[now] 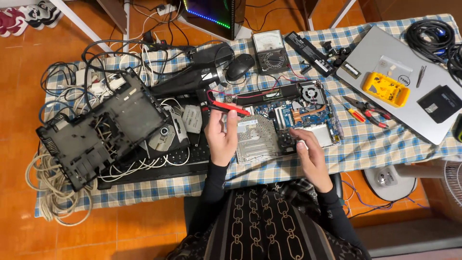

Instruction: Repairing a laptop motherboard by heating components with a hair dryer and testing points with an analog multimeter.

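My left hand [222,137] grips a red test probe [230,108], whose tip points right over an opened laptop motherboard [288,118]. A thin red lead [269,92] runs from the probe toward an analog multimeter [270,50] at the back. My right hand [310,156] rests at the board's front edge beside a silver drive [255,139], fingers curled; I cannot make out anything in it. The cooling fan [312,92] sits at the board's far right corner.
A black laptop chassis [103,132] and a keyboard lie left among tangled cables [53,188]. A closed silver laptop [399,82] at right carries a yellow case and a black drive. Red-handled pliers [373,113], a mouse [239,66] and a battery [310,53] lie behind the board.
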